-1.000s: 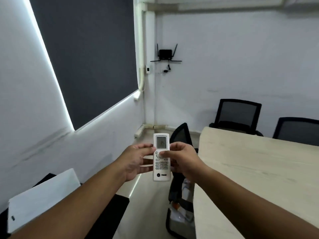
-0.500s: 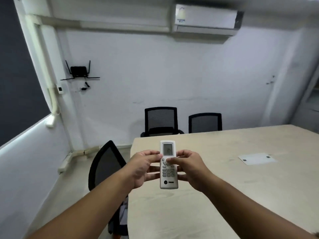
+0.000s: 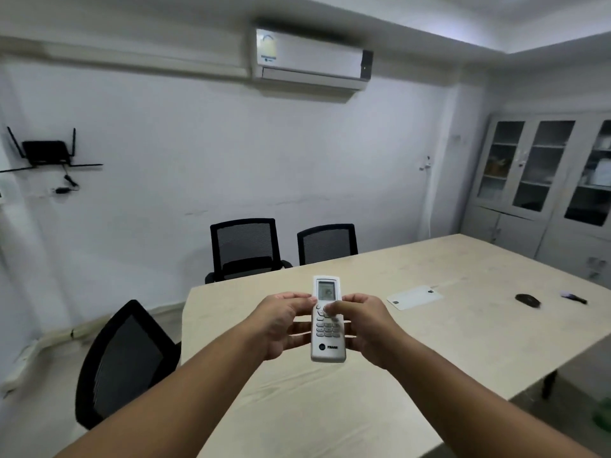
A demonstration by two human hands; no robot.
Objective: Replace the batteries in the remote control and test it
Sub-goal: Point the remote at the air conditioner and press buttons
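A white remote control [image 3: 327,338] with a small lit display and grey buttons is held upright in front of me, above the table. My left hand [image 3: 281,322] grips its left side and my right hand [image 3: 367,325] grips its right side, with the right thumb resting on the upper buttons. High on the far wall hangs a white air conditioner [image 3: 312,62], straight beyond the remote's top end. No batteries are visible.
A pale wooden table [image 3: 429,342] stretches ahead and right, carrying a white card [image 3: 415,296], a black mouse-like object [image 3: 528,299] and a small dark item [image 3: 574,297]. Black mesh chairs [image 3: 246,247] stand at the far end and left [image 3: 122,361]. Glass-door cabinets [image 3: 542,170] are at the right.
My view has swung right from the dark window blind to the far wall, bringing the air conditioner and cabinets into sight. Both hands keep the same hold on the remote.
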